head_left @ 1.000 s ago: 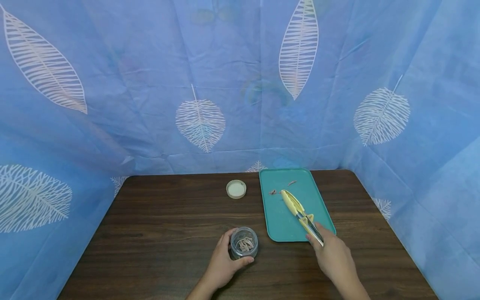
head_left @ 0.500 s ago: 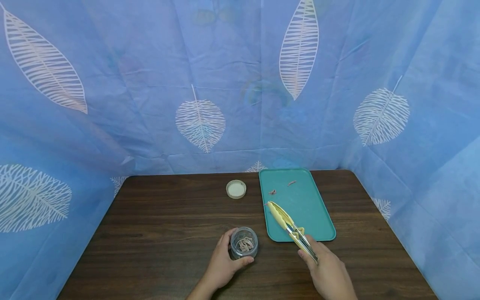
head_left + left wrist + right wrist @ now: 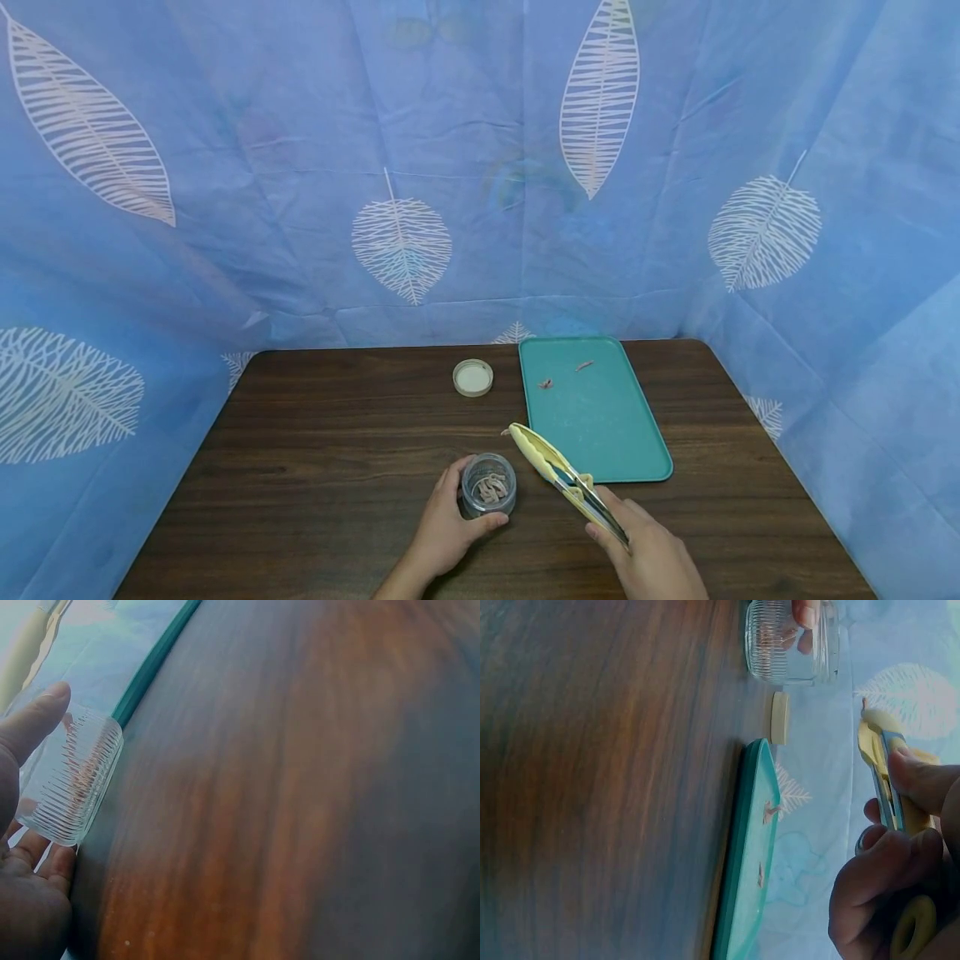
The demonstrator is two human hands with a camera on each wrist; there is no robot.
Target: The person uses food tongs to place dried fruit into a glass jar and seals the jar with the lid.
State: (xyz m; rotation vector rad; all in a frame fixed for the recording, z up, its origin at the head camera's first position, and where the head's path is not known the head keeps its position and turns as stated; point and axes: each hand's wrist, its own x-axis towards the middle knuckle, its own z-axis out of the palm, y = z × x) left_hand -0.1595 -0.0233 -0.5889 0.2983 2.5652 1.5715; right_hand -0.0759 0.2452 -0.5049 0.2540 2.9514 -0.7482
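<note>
My left hand point(image 3: 442, 529) grips a clear glass jar point(image 3: 487, 458) standing on the table, thumb on one side and fingers on the other. Several thin, pale brownish strips point(image 3: 492, 488) lie at the bottom of the jar. Its ribbed wall shows in the left wrist view. My right hand point(image 3: 651, 554) holds yellow-tipped metal tongs point(image 3: 532, 452) whose tips are close together, up and right of the jar. From those tips pokes a small strip point(image 3: 864, 703). Two pinkish bits, one clumped point(image 3: 545, 383) and one thin point(image 3: 584, 365), lie on the teal tray point(image 3: 622, 433).
A round pale lid point(image 3: 472, 377) lies on the dark wooden table point(image 3: 337, 450), left of the tray. Blue cloth point(image 3: 465, 250) with white leaf prints hangs behind the table and at both sides.
My right hand has brought the tongs from over the tray leftward and nearer, toward the jar, with a small strip in the tips. My left hand and the jar have stayed put.
</note>
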